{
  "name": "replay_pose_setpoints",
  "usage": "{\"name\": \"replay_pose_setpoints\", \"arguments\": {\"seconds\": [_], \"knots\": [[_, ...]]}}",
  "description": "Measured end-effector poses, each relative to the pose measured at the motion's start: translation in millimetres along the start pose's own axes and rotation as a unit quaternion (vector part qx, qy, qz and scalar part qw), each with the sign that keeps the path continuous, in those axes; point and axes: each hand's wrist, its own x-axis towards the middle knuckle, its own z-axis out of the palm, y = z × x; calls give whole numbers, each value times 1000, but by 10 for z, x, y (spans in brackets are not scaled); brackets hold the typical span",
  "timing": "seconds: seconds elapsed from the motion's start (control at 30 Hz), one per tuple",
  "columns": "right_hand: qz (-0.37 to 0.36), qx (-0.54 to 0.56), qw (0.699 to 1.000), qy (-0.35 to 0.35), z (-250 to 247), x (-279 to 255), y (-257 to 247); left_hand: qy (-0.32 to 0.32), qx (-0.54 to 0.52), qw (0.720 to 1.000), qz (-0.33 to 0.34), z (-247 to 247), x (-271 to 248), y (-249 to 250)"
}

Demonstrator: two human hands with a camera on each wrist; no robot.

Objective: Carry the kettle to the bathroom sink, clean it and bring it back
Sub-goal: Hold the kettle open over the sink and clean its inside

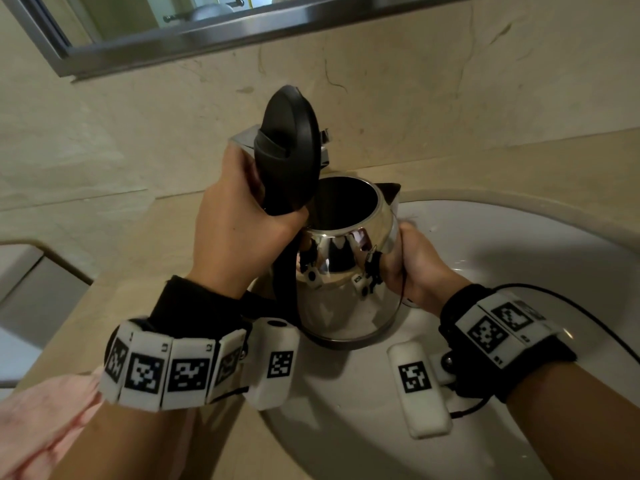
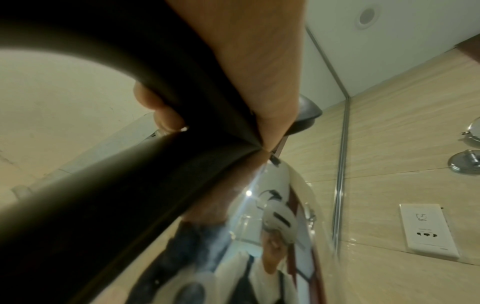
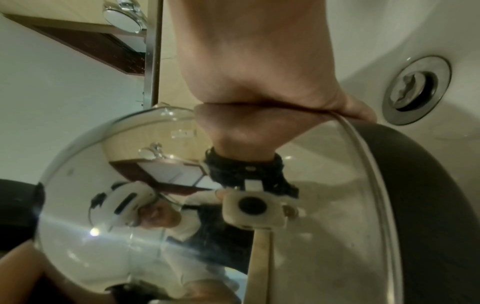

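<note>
Kettle (image 1: 346, 271) first: in the head view it is shiny steel, upright and held over the near edge of the white sink (image 1: 519, 258), with its black lid (image 1: 289, 147) swung open so the dark inside shows. The left hand (image 1: 239, 223) is curled round the black handle (image 1: 284, 271). The right hand (image 1: 412, 265) lies against the body on the spout side, seemingly steadying it. A grey mirror frame (image 1: 207, 36) runs above the beige wall.

From the left wrist, the fingers (image 2: 161, 111) wrap the handle (image 2: 155, 164), with the polished body (image 2: 272, 226) just below and a white wall socket (image 2: 426, 230) beyond.

From the right wrist, the palm (image 3: 259, 72) presses on the curved steel (image 3: 130, 205) near the dark base (image 3: 428, 195); how far the fingers curl I cannot tell. The drain (image 3: 415, 90) sits close by in the basin.

My judgement: carrying is done and the cleaning step is beginning. The next move calls for getting water into the open mouth, which likely means freeing the right hand for the tap while the left bears the weight.
</note>
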Motion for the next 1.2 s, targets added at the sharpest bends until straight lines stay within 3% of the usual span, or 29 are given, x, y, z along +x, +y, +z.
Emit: {"name": "replay_pose_setpoints", "arguments": {"seconds": [0.77, 1.2], "knots": [[6, -57, 998, -18, 9, -96, -3, -6, 20, 999, -31, -4, -26, 61], [-26, -83, 996, -11, 19, -193, -25, -4, 25, 999, -38, 2, -32, 74]]}}
